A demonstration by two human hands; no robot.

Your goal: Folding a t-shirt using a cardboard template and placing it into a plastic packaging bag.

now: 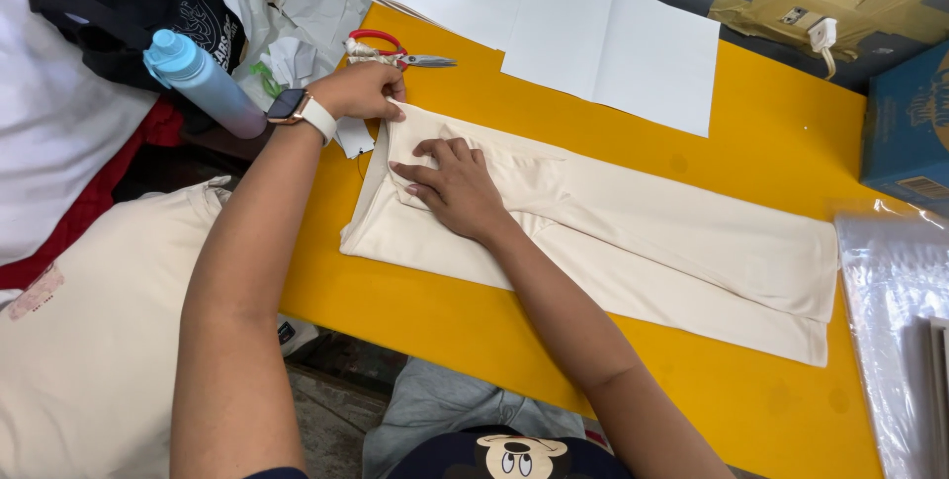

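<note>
A cream folded garment (652,242) lies stretched across the yellow table (771,133). My left hand (361,89), with a watch on its wrist, pinches the garment's far left corner. My right hand (453,187) lies flat on the cloth just beside it, fingers spread, pressing the folded end down.
Red-handled scissors (395,50) lie just beyond my left hand. White paper sheets (593,34) cover the table's far side. A blue bottle (203,82) and crumpled paper sit at left, more cream cloth (89,341) lower left, a blue box (907,123) and clear plastic bags (890,311) at right.
</note>
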